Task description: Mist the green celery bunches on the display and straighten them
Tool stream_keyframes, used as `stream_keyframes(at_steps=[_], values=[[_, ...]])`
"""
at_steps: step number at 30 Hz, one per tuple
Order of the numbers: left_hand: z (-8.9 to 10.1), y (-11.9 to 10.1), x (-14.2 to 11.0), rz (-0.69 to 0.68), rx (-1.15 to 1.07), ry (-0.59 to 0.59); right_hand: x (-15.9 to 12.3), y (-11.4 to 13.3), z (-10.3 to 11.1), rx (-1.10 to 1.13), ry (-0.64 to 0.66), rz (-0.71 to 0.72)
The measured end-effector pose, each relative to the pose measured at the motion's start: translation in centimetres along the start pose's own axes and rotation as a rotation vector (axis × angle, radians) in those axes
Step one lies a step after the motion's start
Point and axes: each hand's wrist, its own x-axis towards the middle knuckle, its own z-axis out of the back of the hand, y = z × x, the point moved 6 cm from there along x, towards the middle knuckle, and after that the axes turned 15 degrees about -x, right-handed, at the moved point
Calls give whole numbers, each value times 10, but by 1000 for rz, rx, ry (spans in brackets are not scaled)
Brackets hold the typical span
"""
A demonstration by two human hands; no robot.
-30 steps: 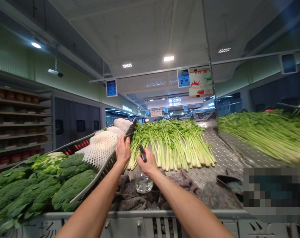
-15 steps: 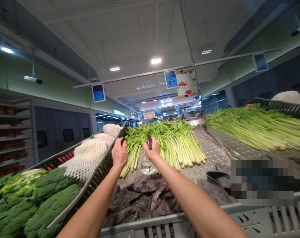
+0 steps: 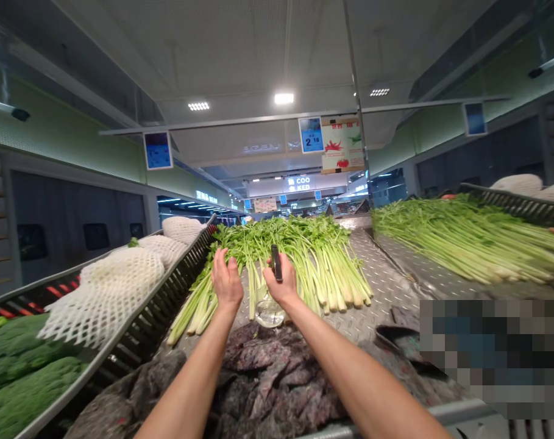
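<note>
My right hand (image 3: 283,281) is wrapped around a clear spray bottle (image 3: 270,313). Its black head points up and away above my fist, and the rounded clear base shows below. My left hand (image 3: 227,279) is held up with fingers extended and nothing in it, just left of the bottle. Both hands are over a broad spread of celery (image 3: 325,265), leaves toward the back and pale stalk ends toward me. Whether my left fingers touch the stalks I cannot tell. Dark crumpled cloth (image 3: 277,372) lies under my forearms.
At the left, a dark slatted crate divider (image 3: 167,299) borders white foam-netted produce (image 3: 105,289) and broccoli (image 3: 25,378). The celery rests on a metal tread-plate shelf (image 3: 377,292). A mirror on the right reflects the celery. Price signs (image 3: 311,135) hang overhead.
The view has shifted left-to-right, so the crate and netted produce sit further left. More celery shows left of my left hand. My right hand still grips the spray bottle.
</note>
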Motion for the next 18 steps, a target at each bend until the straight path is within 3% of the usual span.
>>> stream_keyframes(at_steps=[5, 10, 18], values=[[-15, 12, -21, -22, 48, 129, 1, -14, 5, -13, -13, 1], [-13, 11, -25, -4, 73, 166, 4, -20, 12, -84, 8, -86], [-14, 9, -34, 67, 15, 174, 8, -38, 50, -143, -4, -43]])
